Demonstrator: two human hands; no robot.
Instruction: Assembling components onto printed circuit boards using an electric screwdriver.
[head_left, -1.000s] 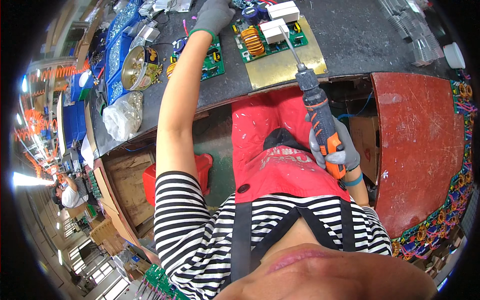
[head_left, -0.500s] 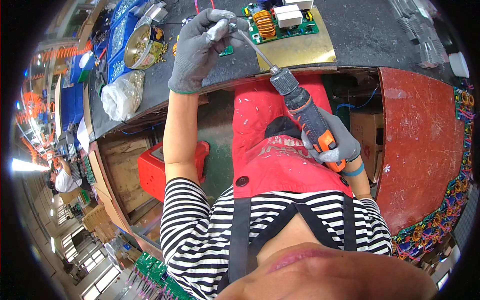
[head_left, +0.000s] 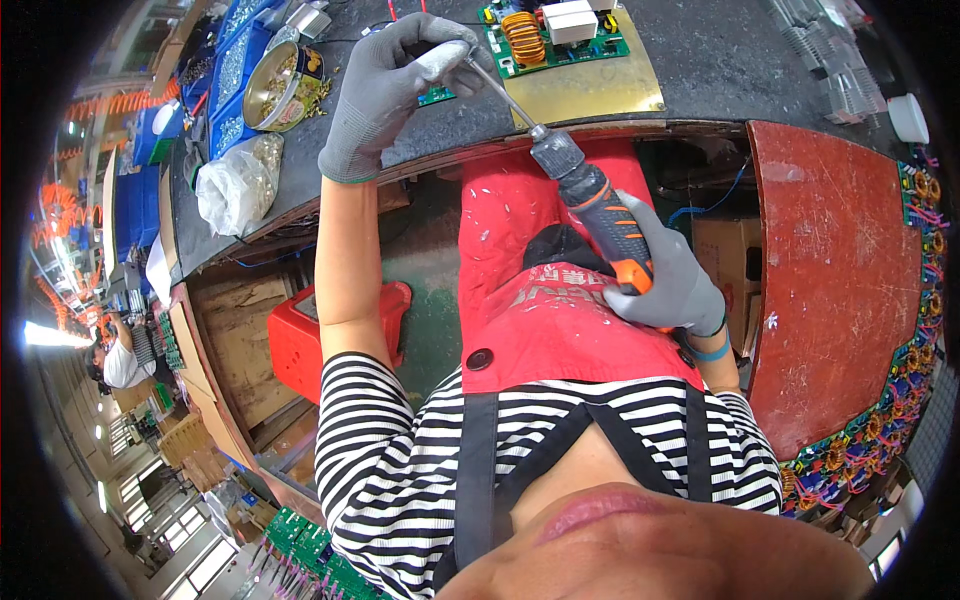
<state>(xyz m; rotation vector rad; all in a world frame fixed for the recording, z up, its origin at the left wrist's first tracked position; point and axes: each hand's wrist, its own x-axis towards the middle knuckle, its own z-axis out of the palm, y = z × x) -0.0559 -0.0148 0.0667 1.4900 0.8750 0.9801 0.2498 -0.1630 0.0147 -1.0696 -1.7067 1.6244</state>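
Observation:
My left hand (head_left: 385, 95), in a grey glove, is raised over the front edge of the bench. Its thumb and fingertips pinch together right at the tip of a long driver bit (head_left: 506, 97); whatever small piece sits between them is too hidden to name. The bit belongs to a black and orange power screwdriver (head_left: 606, 215), slanting up and left above my lap. My gloved right hand (head_left: 672, 275) is wrapped around its handle. Just beyond the bit, a green circuit board (head_left: 610, 48) with a copper coil (head_left: 523, 38) and white blocks rests on a brass-coloured plate (head_left: 590, 98).
Left on the dark bench are blue bins (head_left: 233, 75) of small metal parts, a round tin (head_left: 272, 88) and a plastic bag (head_left: 235, 190). Metal heat sinks (head_left: 825, 60) lie far right. A red panel (head_left: 835, 290) flanks me, with a red stool (head_left: 290, 345) under the bench's left.
The screwdriver has shifted slightly up and left, bringing its bit tip against my left fingertips. My right hand rose along with it. The view has moved a little.

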